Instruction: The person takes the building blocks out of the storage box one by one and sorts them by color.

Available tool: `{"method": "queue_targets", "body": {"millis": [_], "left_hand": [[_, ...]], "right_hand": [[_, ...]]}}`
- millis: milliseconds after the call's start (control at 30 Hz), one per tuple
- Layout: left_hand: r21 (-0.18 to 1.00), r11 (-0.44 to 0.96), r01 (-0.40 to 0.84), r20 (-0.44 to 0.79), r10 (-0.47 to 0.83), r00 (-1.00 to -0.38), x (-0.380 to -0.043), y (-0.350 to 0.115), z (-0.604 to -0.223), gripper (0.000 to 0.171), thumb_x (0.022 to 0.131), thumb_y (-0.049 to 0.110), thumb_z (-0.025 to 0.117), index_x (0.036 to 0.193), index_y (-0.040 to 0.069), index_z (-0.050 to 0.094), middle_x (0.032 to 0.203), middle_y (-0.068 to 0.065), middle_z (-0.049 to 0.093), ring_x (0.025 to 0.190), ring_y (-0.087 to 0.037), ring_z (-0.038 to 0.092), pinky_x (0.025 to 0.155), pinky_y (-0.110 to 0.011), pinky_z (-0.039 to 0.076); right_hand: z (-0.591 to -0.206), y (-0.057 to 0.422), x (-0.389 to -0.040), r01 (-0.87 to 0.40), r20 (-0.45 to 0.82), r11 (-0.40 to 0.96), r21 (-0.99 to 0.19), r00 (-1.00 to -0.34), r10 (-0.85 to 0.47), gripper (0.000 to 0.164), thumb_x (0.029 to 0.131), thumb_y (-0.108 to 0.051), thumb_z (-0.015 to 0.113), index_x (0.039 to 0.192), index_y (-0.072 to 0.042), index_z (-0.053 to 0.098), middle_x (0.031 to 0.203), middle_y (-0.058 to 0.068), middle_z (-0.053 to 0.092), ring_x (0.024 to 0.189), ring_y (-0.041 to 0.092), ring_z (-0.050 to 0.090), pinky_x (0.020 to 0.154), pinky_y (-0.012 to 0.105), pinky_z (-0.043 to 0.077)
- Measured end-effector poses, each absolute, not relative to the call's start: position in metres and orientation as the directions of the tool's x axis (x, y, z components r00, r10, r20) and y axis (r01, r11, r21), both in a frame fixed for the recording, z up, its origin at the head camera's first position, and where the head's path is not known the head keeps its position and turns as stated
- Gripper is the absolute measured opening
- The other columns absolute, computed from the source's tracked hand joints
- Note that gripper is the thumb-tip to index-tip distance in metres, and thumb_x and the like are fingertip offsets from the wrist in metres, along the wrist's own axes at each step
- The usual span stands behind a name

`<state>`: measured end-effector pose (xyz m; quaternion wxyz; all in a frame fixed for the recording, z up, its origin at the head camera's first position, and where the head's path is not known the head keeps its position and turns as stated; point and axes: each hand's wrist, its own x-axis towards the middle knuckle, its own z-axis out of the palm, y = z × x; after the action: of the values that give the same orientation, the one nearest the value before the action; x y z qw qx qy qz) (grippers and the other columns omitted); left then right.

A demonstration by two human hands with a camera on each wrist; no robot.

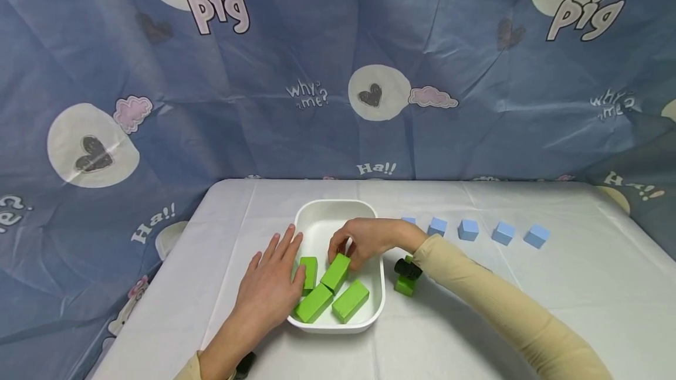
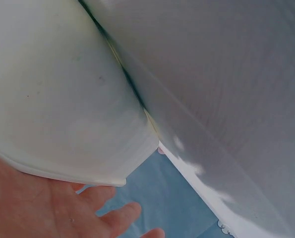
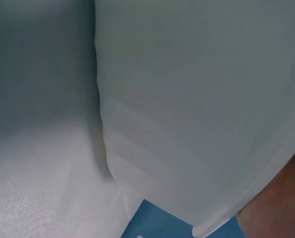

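Observation:
A white tray (image 1: pixel 338 328) with rounded corners holds several green blocks. Over its right side reaches my right hand (image 1: pixel 364 240), fingers bent down, thumb and fingertips pinching the upper end of a tilted green block (image 1: pixel 336 272). That block's lower end meets a second green block (image 1: pixel 314 304), and a third block (image 1: pixel 351 301) lies to the right. My left hand (image 1: pixel 271 283) rests along the left rim with fingers extended, its thumb beside an upright-lying green block (image 1: pixel 310 271). In the left wrist view, the palm (image 2: pixel 53 208) is against the tray's rim, the tray's outer wall (image 2: pixel 68 99) filling much of the view.
Right of the tray, a green block (image 1: pixel 405 286) lies partly hidden under the black wrist camera (image 1: pixel 408 268). Farther back, several blue cubes (image 1: pixel 468 230) stand in a row on the white-covered table (image 1: pixel 570 286). A blue printed cloth (image 1: pixel 317 133) hangs behind.

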<state>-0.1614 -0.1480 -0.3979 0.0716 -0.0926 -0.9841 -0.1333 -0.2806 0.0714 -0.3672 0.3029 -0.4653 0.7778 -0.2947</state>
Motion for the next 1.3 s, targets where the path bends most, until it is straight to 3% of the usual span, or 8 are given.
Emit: {"method": "queue_targets", "body": {"millis": [667,1300], "left_hand": [[0.229,0.953,0.2,0.164,0.164,-0.973,-0.161,-0.148,-0.397,0.057,0.1,0.032,0.048,0.152,0.011,0.038,0.161,-0.005,0.024,0.146,-0.032,0.022,0.112,-0.062,0.019],[0.231,0.95,0.21,0.17,0.174,-0.97,-0.163,-0.15,-0.396,0.057,0.1,0.032,0.047,0.152,0.01,0.039,0.161,-0.005,0.024,0.146,-0.032,0.023,0.112,-0.062,0.021]], "right_hand": [[-0.371,0.079,-0.286,-0.471,-0.024,0.2,-0.859,-0.354,-0.935,0.032,0.08,0.002,0.067,0.109,-0.012,0.071,0.104,-0.002,0.069,0.095,0.017,0.063,0.089,0.036,0.053],[-0.365,0.093,-0.276,-0.457,0.08,0.172,-0.873,-0.481,-0.873,0.028,0.082,-0.002,0.07,0.108,-0.013,0.069,0.104,0.0,0.068,0.094,0.017,0.062,0.089,0.035,0.053]]}}
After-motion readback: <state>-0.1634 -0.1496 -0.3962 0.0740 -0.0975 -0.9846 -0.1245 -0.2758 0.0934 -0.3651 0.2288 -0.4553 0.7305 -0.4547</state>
